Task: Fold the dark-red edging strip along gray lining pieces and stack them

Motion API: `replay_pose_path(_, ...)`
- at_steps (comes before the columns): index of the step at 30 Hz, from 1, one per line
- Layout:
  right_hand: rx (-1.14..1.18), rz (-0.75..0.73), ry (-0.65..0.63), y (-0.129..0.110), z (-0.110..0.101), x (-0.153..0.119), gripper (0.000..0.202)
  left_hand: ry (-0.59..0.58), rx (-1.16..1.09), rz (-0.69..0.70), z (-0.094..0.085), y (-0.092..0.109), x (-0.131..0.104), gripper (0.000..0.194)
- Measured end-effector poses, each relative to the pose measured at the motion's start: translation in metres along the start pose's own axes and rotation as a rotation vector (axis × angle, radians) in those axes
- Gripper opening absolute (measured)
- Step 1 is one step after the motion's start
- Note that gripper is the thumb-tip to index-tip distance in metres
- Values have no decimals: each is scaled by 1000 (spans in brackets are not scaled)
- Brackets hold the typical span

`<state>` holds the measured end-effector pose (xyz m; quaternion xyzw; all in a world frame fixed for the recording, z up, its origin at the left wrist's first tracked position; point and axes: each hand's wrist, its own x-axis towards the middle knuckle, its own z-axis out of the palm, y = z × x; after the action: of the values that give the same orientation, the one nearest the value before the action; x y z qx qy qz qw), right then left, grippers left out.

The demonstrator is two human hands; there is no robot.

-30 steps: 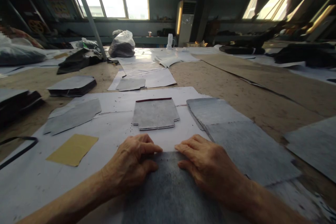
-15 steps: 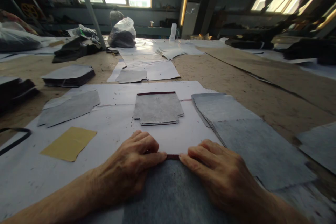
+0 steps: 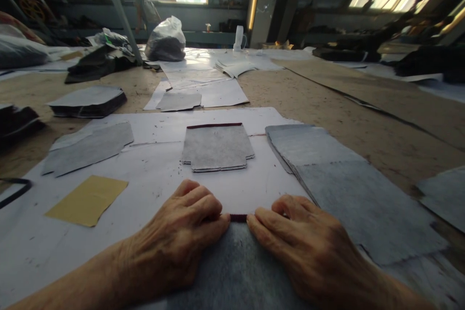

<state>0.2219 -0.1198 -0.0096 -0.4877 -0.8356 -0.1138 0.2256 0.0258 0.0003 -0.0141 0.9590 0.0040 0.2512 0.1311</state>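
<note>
Close in front of me lies a grey sheet of material (image 3: 240,264) with a narrow dark red strip (image 3: 239,218) along its far edge. My left hand (image 3: 181,232) is closed with thumb and fingers on the left end of that edge. The right end is gripped by my right hand (image 3: 308,247), its fingers bent down on the strip. Between the two thumbs a short stretch of red shows; my hands cover the rest. Just beyond sits a small stack of notched grey pieces (image 3: 218,147), its far edge also dark red.
White paper (image 3: 152,169) covers the worktable. To the right lies a stack of large grey sheets (image 3: 348,193); to the left, a yellow paper piece (image 3: 89,201) and grey cut pieces (image 3: 94,147). Farther off are a thick stack (image 3: 87,99), a filled plastic bag (image 3: 166,38) and a person (image 3: 145,9).
The view has tilted down and shifted slightly. Both hands stay on the red edge, with my right fingers moved a little. A person has come into sight by the window.
</note>
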Motion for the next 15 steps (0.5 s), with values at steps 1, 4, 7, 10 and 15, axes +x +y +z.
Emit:
replay_pose_path(1, -4, 7, 3, -1, 0, 1, 28, -2, 6, -3, 0, 0, 0, 31)
replay_pose_path(4, 3, 26, -48, -3, 0, 3, 27, -5, 36, -7, 1, -1, 0, 30)
replay_pose_path(7, -7, 42, -113, -5, 0, 5, 28, -1, 63, -33, -1, 0, 0, 30)
replay_pose_path(10, -80, 61, -51, -7, 1, 5, 28, 7, 80, -71, -3, 3, -1, 33)
replay_pose_path(15, -173, 58, 130, -12, -7, -9, 30, 43, 97, -61, -3, 3, -2, 38)
